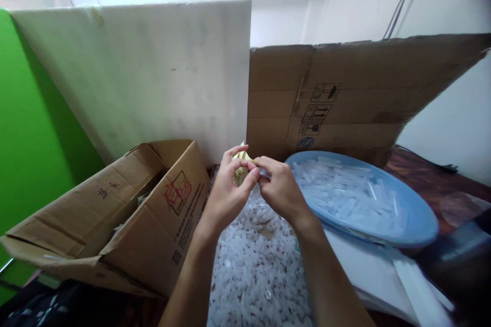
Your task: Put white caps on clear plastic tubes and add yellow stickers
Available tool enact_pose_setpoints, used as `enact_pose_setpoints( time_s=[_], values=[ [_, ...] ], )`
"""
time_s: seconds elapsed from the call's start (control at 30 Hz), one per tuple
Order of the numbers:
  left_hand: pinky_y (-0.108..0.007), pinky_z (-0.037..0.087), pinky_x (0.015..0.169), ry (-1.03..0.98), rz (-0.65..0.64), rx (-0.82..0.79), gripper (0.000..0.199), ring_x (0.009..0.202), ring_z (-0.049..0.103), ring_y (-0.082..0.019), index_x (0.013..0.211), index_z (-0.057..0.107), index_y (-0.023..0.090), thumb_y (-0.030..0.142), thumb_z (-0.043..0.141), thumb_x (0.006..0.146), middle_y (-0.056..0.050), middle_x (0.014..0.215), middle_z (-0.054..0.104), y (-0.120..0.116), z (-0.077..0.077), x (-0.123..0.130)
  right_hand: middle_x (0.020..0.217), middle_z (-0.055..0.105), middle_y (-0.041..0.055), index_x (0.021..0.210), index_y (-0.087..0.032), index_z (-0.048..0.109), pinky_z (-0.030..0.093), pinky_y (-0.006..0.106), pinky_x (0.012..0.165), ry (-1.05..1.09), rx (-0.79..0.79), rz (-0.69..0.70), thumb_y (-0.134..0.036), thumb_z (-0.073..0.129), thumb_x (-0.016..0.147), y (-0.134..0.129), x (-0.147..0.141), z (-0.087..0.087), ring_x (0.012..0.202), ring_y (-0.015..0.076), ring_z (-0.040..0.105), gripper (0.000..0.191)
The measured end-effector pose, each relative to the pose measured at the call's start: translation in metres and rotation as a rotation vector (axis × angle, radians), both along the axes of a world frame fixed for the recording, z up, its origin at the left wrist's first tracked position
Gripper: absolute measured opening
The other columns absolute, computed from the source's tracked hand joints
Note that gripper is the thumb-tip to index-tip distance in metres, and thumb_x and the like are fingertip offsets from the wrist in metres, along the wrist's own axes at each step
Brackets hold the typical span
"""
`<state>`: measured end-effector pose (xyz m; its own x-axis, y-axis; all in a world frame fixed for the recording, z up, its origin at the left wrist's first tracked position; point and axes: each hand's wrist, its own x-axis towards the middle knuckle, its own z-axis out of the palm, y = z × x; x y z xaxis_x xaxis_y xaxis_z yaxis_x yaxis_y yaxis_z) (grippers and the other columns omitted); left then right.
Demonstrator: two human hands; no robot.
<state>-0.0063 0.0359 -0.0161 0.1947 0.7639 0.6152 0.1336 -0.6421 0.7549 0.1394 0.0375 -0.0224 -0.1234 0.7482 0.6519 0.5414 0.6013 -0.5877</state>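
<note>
My left hand (233, 186) and my right hand (282, 186) meet in the middle of the view, above a pile of small translucent white plastic pieces (261, 265). A yellow piece with darker stripes (241, 163) shows between the fingers of my left hand, whose thumb and index finger are pinched together. My right hand is closed, its thumb and curled index finger on a small translucent plastic piece (264, 172) that touches the left fingertips. Fingers hide most of both items, so their exact kind cannot be made out.
To the left stands an open cardboard box (153, 225) with red print. A blue basin (422, 225) of clear plastic tubes rests at the right, above white flat sheets (353, 260). A white board (172, 71) and a cardboard panel (356, 82) rise behind.
</note>
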Motion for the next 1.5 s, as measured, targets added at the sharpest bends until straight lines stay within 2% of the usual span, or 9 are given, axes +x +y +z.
enact_pose_setpoints(
  time_s=[0.2,0.5,0.73,1.0,1.13,1.23,1.37,1.5],
  values=[
    [-0.051,0.032,0.124,0.007,0.007,0.015,0.009,0.142,0.046,-0.024,0.085,0.066,0.021,0.019,0.065,0.094,-0.009,0.145,0.053,0.0,-0.001,0.002,0.083,0.067,0.0023,0.079,-0.019,0.065,0.037,0.026,0.067,-0.008,0.01,-0.008,-0.003,0.049,0.084,0.0,0.001,-0.001,0.073,0.0165,0.058,0.023],
    [-0.047,0.035,0.123,0.028,0.05,0.043,0.009,0.141,0.047,-0.021,0.086,0.065,0.021,0.015,0.065,0.093,-0.008,0.143,0.054,-0.001,-0.002,0.005,0.078,0.062,0.0001,0.076,-0.019,0.061,0.034,0.026,0.064,-0.014,0.017,-0.006,-0.002,0.048,0.082,0.0,0.001,0.0,0.07,0.0144,0.054,0.022],
    [-0.049,0.035,0.122,0.026,0.071,0.058,0.008,0.14,0.047,-0.023,0.086,0.061,0.02,0.015,0.064,0.093,-0.01,0.14,0.054,-0.003,-0.002,0.007,0.077,0.062,0.0001,0.075,-0.019,0.062,0.034,0.026,0.064,-0.018,0.019,-0.005,-0.003,0.048,0.083,-0.001,0.001,0.0,0.068,0.0138,0.052,0.022],
    [-0.048,0.039,0.118,-0.018,0.038,0.102,0.015,0.137,0.049,-0.022,0.104,0.052,0.022,0.01,0.055,0.095,-0.01,0.139,0.053,-0.002,-0.006,0.013,0.075,0.062,-0.0003,0.081,-0.018,0.066,0.035,0.026,0.064,-0.01,0.008,-0.012,-0.002,0.049,0.082,-0.001,0.002,0.002,0.068,0.014,0.054,0.023],
    [-0.046,0.042,0.117,0.014,0.033,0.212,0.021,0.137,0.05,-0.021,0.107,0.057,0.022,0.006,0.054,0.095,-0.009,0.139,0.054,0.0,-0.004,0.008,0.08,0.065,-0.0004,0.085,-0.018,0.067,0.038,0.025,0.068,0.045,-0.004,0.01,-0.001,0.05,0.081,-0.001,0.004,0.002,0.073,0.0144,0.057,0.024],
    [-0.045,0.04,0.12,0.084,0.021,0.324,0.029,0.141,0.047,-0.021,0.112,0.061,0.023,0.002,0.053,0.094,-0.008,0.145,0.052,0.001,-0.003,0.003,0.077,0.064,-0.0011,0.081,-0.018,0.064,0.038,0.025,0.066,0.104,-0.029,0.01,-0.01,0.056,0.089,-0.003,0.004,0.004,0.071,0.0141,0.055,0.013],
    [-0.051,0.041,0.12,0.169,-0.002,0.437,0.041,0.145,0.044,-0.024,0.121,0.063,0.026,-0.001,0.052,0.093,-0.008,0.155,0.046,0.004,-0.006,-0.003,0.072,0.06,-0.0023,0.075,-0.017,0.058,0.037,0.024,0.064,0.16,-0.05,0.026,-0.014,0.058,0.089,-0.006,0.004,0.006,0.068,0.0133,0.053,0.014],
    [-0.056,0.043,0.118,0.259,0.028,0.58,0.051,0.147,0.043,-0.026,0.127,0.062,0.028,-0.005,0.048,0.092,-0.008,0.155,0.047,0.007,-0.01,-0.002,0.079,0.066,-0.0005,0.086,-0.016,0.065,0.041,0.025,0.065,0.215,-0.093,0.063,-0.013,0.057,0.087,-0.007,0.003,0.007,0.072,0.0146,0.057,0.009]
  ],
)
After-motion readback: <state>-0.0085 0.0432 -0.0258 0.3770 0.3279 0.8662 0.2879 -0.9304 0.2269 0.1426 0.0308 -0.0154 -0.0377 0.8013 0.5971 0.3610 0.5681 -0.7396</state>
